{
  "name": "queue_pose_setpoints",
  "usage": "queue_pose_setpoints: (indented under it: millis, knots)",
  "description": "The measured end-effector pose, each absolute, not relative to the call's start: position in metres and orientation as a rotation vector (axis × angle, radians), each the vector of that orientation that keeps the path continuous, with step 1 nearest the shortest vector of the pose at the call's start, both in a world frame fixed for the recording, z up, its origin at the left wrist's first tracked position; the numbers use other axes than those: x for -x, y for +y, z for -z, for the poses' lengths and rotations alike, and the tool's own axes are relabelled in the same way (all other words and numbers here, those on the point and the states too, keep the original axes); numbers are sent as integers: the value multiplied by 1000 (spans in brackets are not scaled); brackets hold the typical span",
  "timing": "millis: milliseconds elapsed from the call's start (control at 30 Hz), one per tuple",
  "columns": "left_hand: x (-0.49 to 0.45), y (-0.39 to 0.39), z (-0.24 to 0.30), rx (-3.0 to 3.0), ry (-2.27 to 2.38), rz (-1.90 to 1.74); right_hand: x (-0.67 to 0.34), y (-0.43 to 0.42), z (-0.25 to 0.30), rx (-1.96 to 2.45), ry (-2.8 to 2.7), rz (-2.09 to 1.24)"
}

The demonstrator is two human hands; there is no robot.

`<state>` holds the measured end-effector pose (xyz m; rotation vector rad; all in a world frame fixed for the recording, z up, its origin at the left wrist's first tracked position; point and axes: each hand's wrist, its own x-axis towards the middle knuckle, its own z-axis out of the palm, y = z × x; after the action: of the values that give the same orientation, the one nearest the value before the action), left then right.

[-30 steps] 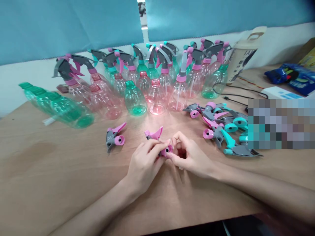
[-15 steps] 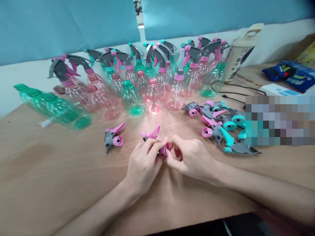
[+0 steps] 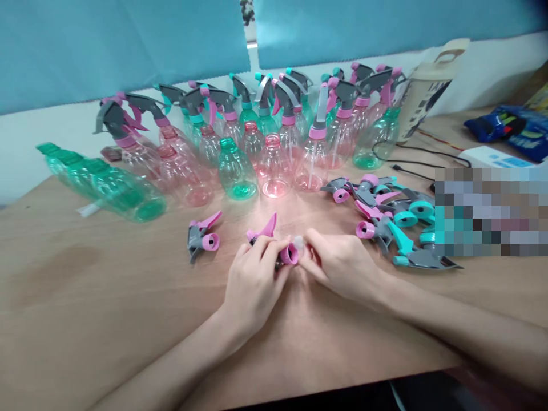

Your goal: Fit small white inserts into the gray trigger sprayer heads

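head view: over the bench, the left hand's fingers are curled firmly round a pink-and-grey spray head, its pink collar facing the right hand. the right hand's fingers are pinched nearly together on a small whitish piece, partly hidden, just beside that collar. a second spray head lies to the left of the hands, and a heap of spray heads to the right. beyond are open green bottles and open pink bottles, then bottles with sprayers fitted, a cream tumbler at right, and a blue covering farthest back
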<state>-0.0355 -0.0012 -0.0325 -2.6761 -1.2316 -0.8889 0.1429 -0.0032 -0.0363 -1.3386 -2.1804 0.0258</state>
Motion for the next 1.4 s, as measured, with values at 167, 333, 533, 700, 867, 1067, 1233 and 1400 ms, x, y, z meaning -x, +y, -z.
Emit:
queue_pose_setpoints:
  millis: [167,333,533,700,867,1067,1233,1400]
  knots:
    - [41,3,33,2808,-1520,998,-172,26,32,1495,-2124,-608]
    - [42,7,33,2873,-1703,1218,-176,28,25,1440,-2443,-631]
    - [42,8,31,2879,-1698,1310,-165,17,30,1441,-2490,-390]
    - [42,9,31,2875,-1719,1312,-163,17,40,1357,-2486,-355]
    - [42,9,30,2859,-1727,1346,-160,15,40,1354,-2351,-491]
    - [42,8,30,2847,-1754,1373,-163,21,40,1352,-2233,-677]
    - [42,9,30,2843,-1746,1375,-167,26,41,1270,-2218,-776]
    - [42,10,31,2844,-1677,1376,-167,24,40,1214,-2139,-800]
